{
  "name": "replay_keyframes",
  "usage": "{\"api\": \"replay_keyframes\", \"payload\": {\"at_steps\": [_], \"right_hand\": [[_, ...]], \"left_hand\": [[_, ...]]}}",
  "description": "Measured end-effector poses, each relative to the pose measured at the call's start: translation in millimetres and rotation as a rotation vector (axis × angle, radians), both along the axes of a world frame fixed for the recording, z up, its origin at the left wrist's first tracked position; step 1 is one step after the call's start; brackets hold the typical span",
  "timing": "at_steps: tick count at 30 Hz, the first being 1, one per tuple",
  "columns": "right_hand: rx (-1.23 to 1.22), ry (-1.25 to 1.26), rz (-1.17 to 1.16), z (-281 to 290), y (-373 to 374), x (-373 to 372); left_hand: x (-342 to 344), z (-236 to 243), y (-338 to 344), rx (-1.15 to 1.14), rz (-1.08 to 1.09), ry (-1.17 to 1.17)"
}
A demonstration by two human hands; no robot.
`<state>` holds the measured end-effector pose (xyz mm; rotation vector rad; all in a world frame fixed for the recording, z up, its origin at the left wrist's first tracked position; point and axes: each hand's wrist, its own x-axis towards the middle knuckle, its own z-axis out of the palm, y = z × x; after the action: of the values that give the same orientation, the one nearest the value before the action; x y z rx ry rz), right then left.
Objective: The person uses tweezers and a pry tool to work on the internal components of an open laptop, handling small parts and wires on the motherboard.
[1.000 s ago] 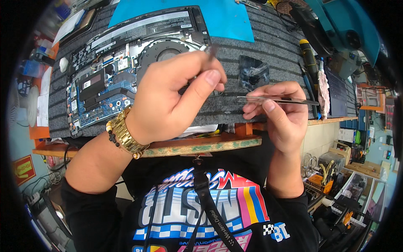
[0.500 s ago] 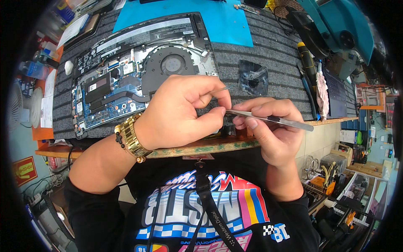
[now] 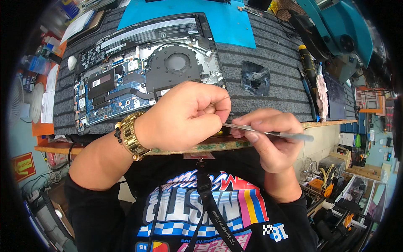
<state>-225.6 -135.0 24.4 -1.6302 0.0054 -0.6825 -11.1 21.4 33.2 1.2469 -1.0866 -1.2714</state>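
My right hand [image 3: 273, 136] holds metal tweezers [image 3: 289, 135] between thumb and fingers. The tweezers' tips reach the thumb and curled fingers of my left hand [image 3: 184, 117]. My left hand is closed in a pinch; a thin dark end pokes out past its fingers, but what they grip is hidden. Just beyond my left hand lies an opened laptop [image 3: 138, 77], its blue board, fan [image 3: 175, 63], copper-dark heat pipe and long black battery [image 3: 142, 37] exposed. To the right of the laptop is a small dark square pouch [image 3: 255, 78] on the mat.
A ribbed grey mat [image 3: 281, 71] covers the bench, with a blue sheet [image 3: 226, 25] at the back. On the right are a yellow-and-black screwdriver [image 3: 308, 63], pliers-like blue handles, a crumpled pink-white wrapper [image 3: 322, 98] and a teal microscope-like stand [image 3: 348, 29]. The wooden bench edge [image 3: 201, 145] runs below my hands.
Both hands have drawn slightly nearer to me, and the tweezers now lie flatter with their tips against my left fingers. The whole bench has shifted slightly in view.
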Motion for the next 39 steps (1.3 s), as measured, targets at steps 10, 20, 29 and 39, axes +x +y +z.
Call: {"api": "replay_keyframes", "payload": {"at_steps": [10,20,29,39], "right_hand": [[0.491,0.285,0.145,18,2,-1],[0.471,0.497,0.272,11,8,13],[0.694,0.427,0.367,2,8,13],[0.231,0.423,-0.033,-1,16,15]], "left_hand": [[-4,-6,-6,-0.111,0.133,0.053],[-8,-5,-9,-0.139,0.096,0.193],[-6,-13,-13,-0.29,0.218,0.272],[-5,-10,-1,-0.212,0.211,-0.193]]}}
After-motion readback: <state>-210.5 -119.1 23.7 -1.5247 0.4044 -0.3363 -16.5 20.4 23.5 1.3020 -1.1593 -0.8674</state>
